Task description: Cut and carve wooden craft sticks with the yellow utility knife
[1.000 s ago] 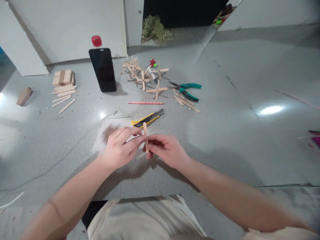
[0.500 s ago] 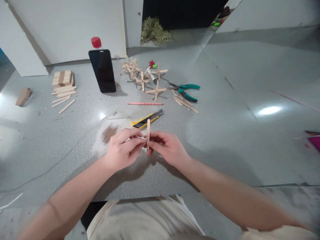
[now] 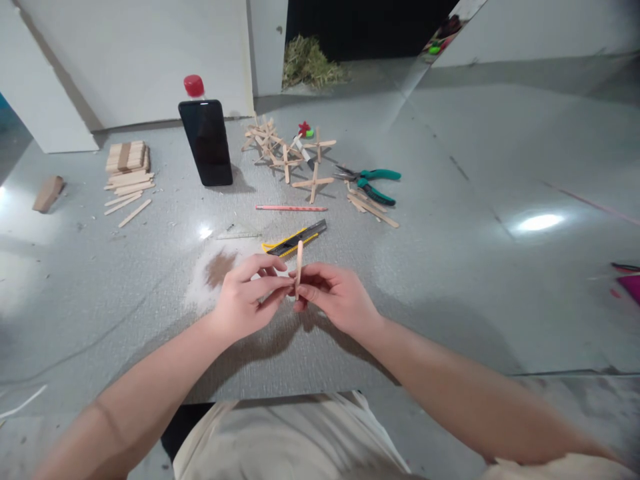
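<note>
My right hand (image 3: 340,293) pinches a slim, pale wooden craft stick (image 3: 299,259) between thumb and fingers, just on the near side of the black-and-yellow plastic utility knife (image 3: 299,239). My left hand (image 3: 245,293) meets it from the other side, thumb and finger bunched together; I cannot tell whether they close on the stick or on a small piece hidden there.

As I judge it, a good part is done: several cross-shaped pieces of pale wooden sticks (image 3: 314,183) stand or lie beyond the knife, the farther ones overlapping too much to count. The one in my grip looks unfinished; whether another stick crosses it, my fingers hide. Plenty remains unjoined: a banded bundle of pale flat sticks (image 3: 125,157) and loose ones lie beyond the knife to its left, and more loose sticks to its right.

The stick's long axis runs nearly straight away from me, its rounded far end pointing toward the knife, its near end at my right thumb. I cannot tell how steeply it tilts.
</note>
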The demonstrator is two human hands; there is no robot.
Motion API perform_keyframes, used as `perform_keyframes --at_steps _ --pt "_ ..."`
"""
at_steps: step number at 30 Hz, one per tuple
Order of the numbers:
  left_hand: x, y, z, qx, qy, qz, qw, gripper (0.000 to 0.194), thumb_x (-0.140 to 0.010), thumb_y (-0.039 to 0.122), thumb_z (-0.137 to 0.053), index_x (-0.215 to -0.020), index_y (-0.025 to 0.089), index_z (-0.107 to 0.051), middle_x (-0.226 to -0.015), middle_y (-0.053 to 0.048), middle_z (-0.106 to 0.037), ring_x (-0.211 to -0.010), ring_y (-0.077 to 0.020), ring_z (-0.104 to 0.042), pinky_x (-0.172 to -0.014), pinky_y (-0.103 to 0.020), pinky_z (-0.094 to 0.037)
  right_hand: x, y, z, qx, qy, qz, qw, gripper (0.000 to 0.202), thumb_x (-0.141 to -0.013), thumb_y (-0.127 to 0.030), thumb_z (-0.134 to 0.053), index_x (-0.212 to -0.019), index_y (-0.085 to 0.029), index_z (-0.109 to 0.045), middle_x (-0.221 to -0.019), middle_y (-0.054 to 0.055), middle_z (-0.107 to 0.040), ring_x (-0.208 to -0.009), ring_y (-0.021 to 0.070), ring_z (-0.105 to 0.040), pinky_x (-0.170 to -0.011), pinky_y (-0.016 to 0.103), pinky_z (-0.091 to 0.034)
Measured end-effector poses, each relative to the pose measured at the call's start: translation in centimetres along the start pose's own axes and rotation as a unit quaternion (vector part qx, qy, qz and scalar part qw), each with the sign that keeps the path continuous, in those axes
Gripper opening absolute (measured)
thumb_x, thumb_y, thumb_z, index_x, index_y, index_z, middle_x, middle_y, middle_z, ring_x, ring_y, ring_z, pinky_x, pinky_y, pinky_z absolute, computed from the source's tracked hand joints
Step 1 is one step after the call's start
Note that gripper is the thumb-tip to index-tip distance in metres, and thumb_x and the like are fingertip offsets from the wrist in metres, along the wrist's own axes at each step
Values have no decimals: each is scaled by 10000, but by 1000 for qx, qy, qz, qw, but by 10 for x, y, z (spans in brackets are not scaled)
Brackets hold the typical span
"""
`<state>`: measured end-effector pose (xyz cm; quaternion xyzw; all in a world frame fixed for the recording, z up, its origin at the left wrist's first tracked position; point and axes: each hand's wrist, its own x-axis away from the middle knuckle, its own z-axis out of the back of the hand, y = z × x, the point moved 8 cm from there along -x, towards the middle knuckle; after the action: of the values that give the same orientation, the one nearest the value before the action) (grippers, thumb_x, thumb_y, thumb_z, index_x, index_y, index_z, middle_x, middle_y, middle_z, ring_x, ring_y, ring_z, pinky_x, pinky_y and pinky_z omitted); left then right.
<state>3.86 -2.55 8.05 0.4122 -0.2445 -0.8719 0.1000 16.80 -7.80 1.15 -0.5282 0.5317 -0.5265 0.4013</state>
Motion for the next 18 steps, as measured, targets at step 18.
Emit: perform_keyframes --at_steps 18 --pt "1 7 0 -85 18 0 996 62 -869 121 -659 -895 177 -668 -1008 -59 -702 -807 -133 -683 -707 -265 -586 3 5 -1 41 1 -16 999 254 -793 -470 -769 -817 -221 -730 -725 20 -736 -644 161 -703 -653 294 -590"
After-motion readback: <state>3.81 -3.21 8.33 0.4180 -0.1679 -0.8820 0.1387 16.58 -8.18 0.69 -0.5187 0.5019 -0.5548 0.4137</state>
